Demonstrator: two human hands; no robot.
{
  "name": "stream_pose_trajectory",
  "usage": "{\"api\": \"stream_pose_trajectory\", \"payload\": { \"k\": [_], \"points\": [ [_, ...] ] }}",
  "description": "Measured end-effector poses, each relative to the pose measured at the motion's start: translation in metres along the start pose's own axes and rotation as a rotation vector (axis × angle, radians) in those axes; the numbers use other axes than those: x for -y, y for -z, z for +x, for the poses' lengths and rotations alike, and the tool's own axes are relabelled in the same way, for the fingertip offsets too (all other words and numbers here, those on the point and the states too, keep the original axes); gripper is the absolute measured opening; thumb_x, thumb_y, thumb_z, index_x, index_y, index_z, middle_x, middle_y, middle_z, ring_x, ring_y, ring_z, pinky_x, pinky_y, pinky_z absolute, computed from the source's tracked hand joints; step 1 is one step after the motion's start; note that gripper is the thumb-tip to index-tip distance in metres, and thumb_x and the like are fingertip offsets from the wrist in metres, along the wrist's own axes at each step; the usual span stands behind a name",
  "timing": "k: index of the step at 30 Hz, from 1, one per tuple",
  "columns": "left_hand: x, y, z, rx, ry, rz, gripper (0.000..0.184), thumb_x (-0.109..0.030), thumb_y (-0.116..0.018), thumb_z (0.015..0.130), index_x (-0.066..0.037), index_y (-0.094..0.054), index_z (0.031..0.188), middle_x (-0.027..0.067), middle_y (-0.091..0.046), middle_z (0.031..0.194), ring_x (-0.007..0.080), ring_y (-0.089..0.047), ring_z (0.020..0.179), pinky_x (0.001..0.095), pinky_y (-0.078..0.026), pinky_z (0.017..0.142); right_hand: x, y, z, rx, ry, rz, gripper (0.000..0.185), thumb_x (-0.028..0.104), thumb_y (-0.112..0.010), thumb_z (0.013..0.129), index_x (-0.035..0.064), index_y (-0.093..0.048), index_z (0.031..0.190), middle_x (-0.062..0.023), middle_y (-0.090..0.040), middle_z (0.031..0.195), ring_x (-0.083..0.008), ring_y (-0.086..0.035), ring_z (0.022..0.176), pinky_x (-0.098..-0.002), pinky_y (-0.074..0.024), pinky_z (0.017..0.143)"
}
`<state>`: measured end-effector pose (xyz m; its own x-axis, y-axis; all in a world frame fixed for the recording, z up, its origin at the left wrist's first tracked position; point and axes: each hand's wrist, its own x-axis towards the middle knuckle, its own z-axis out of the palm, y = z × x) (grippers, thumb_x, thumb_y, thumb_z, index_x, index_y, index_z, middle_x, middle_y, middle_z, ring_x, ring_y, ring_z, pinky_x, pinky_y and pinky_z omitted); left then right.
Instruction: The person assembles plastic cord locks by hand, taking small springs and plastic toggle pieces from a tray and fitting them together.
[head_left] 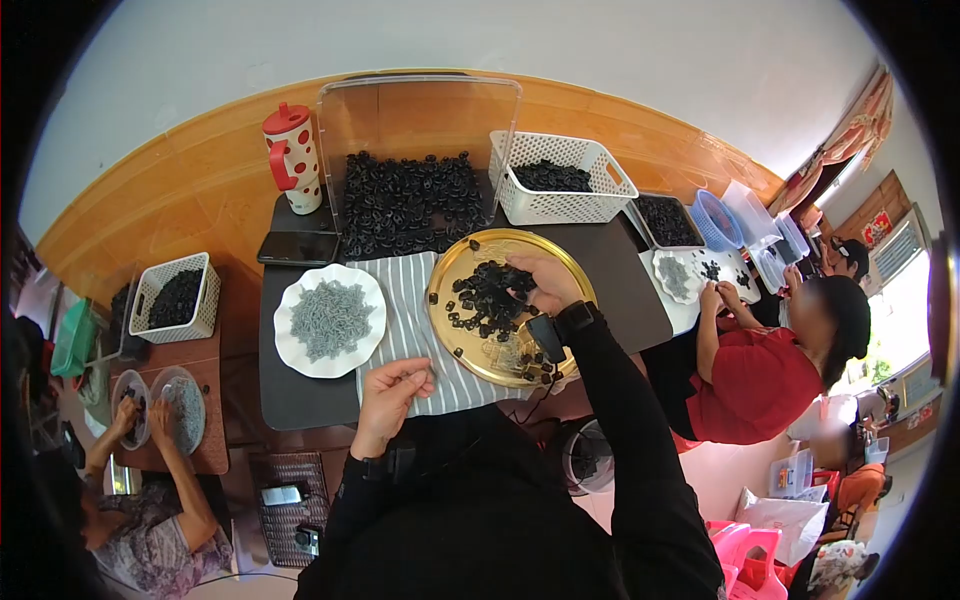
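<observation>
A gold round tray (450,345) holds a heap of small black plastic pieces (488,300), with several scattered around it. My right hand (550,282) is at the heap's right side, its fingers and thumb curled round some of the pieces. The fingertips are partly hidden there. My left hand (393,395) is near the table's front edge, over the striped cloth (405,290). Its thumb and fingers are pressed together; anything between them is too small to make out. Left of the cloth, a white scalloped plate (287,345) bears many small grey translucent pieces (330,318).
Behind stand a clear bin (420,85) of black pieces, a white basket (570,208), a dotted tumbler (292,160) and a dark phone (298,247). A person in red (760,390) works at right, another person (150,510) at left. A bucket (590,460) stands below the table.
</observation>
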<state>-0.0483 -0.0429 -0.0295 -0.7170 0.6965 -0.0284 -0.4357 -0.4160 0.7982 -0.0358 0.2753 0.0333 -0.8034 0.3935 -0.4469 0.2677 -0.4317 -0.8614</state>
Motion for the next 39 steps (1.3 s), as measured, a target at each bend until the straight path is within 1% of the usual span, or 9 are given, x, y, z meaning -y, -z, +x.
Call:
{"api": "stream_pose_trajectory", "payload": {
  "k": [4,7,12,16,29,33,35,36,39],
  "points": [
    [0.0,-0.003,-0.002,-0.031,-0.014,0.057,0.022,0.001,-0.057,0.089,0.006,-0.062,0.11,0.0128,-0.066,0.088,0.0165,-0.064,0.074,0.0248,-0.051,0.067,0.024,-0.012,-0.02,-0.003,0.05,-0.248,0.027,0.017,-0.053,0.094,0.0111,-0.058,0.119,-0.0035,-0.058,0.113,-0.0179,-0.049,0.11,-0.0464,-0.0376,0.094],
    [-0.003,-0.008,-0.003,-0.065,0.014,0.082,0.021,0.002,-0.056,0.089,0.006,-0.062,0.11,0.0127,-0.066,0.087,0.0165,-0.063,0.074,0.0252,-0.05,0.067,0.032,-0.007,-0.026,0.024,0.093,-0.467,0.031,0.017,-0.052,0.094,0.0122,-0.057,0.124,-0.0044,-0.057,0.117,-0.0177,-0.047,0.113,-0.0466,-0.0368,0.094],
    [-0.006,-0.013,-0.002,-0.117,0.039,0.138,0.02,0.002,-0.056,0.089,0.006,-0.062,0.108,0.0125,-0.066,0.085,0.0165,-0.063,0.074,0.0256,-0.05,0.067,0.027,0.015,-0.033,0.143,0.116,-0.425,0.031,0.014,-0.055,0.092,0.0041,-0.056,0.121,-0.0072,-0.062,0.108,-0.0146,-0.059,0.096,-0.027,-0.0476,0.079],
    [-0.008,-0.02,-0.002,-0.164,0.036,0.199,0.02,0.001,-0.056,0.089,0.006,-0.063,0.107,0.0122,-0.066,0.084,0.0169,-0.063,0.074,0.026,-0.05,0.067,0.015,0.009,-0.049,0.454,-0.017,-0.28,0.032,0.011,-0.056,0.091,0.0038,-0.055,0.122,-0.0071,-0.058,0.111,-0.0153,-0.059,0.097,-0.0276,-0.0484,0.079],
    [-0.008,-0.035,0.0,-0.304,0.032,0.283,0.018,0.002,-0.057,0.088,0.006,-0.064,0.105,0.0131,-0.067,0.084,0.0173,-0.064,0.072,0.0261,-0.051,0.066,0.002,0.074,-0.079,0.24,0.186,-0.274,0.025,0.008,-0.057,0.09,-0.0035,-0.059,0.112,-0.01,-0.065,0.098,-0.0127,-0.062,0.083,-0.0234,-0.0495,0.074],
    [-0.005,-0.037,0.0,-0.346,0.021,0.264,0.018,0.002,-0.057,0.088,0.006,-0.064,0.104,0.0131,-0.067,0.083,0.0167,-0.064,0.071,0.0257,-0.051,0.066,-0.003,0.076,-0.083,0.28,0.221,-0.483,0.018,0.003,-0.059,0.087,-0.0045,-0.061,0.103,-0.0067,-0.063,0.093,-0.0093,-0.059,0.078,-0.0222,-0.0473,0.071],
    [-0.002,-0.039,-0.001,-0.374,-0.022,0.291,0.018,0.001,-0.056,0.089,0.004,-0.065,0.104,0.0129,-0.066,0.083,0.0178,-0.063,0.071,0.0267,-0.05,0.065,-0.006,0.075,-0.088,0.313,0.445,-0.693,0.017,0.002,-0.06,0.084,-0.0036,-0.062,0.1,-0.0058,-0.063,0.089,-0.0097,-0.058,0.076,-0.024,-0.0473,0.068],
    [-0.003,-0.041,0.0,-0.378,-0.023,0.306,0.018,0.001,-0.056,0.089,0.005,-0.064,0.105,0.013,-0.066,0.084,0.0177,-0.063,0.071,0.0269,-0.05,0.065,-0.006,0.072,-0.089,0.32,0.561,-0.79,0.019,0.005,-0.06,0.08,-0.0028,-0.061,0.097,-0.0146,-0.06,0.083,-0.026,-0.06,0.073,-0.032,-0.0473,0.066],
    [-0.002,-0.039,-0.001,-0.389,-0.015,0.298,0.018,0.0,-0.057,0.089,0.005,-0.064,0.105,0.0133,-0.066,0.084,0.0178,-0.063,0.072,0.0268,-0.05,0.065,-0.002,0.059,-0.089,0.382,0.652,-0.953,0.016,0.005,-0.06,0.078,-0.001,-0.062,0.094,-0.0169,-0.058,0.082,-0.0333,-0.059,0.073,-0.0373,-0.0473,0.067]
  ]
}}
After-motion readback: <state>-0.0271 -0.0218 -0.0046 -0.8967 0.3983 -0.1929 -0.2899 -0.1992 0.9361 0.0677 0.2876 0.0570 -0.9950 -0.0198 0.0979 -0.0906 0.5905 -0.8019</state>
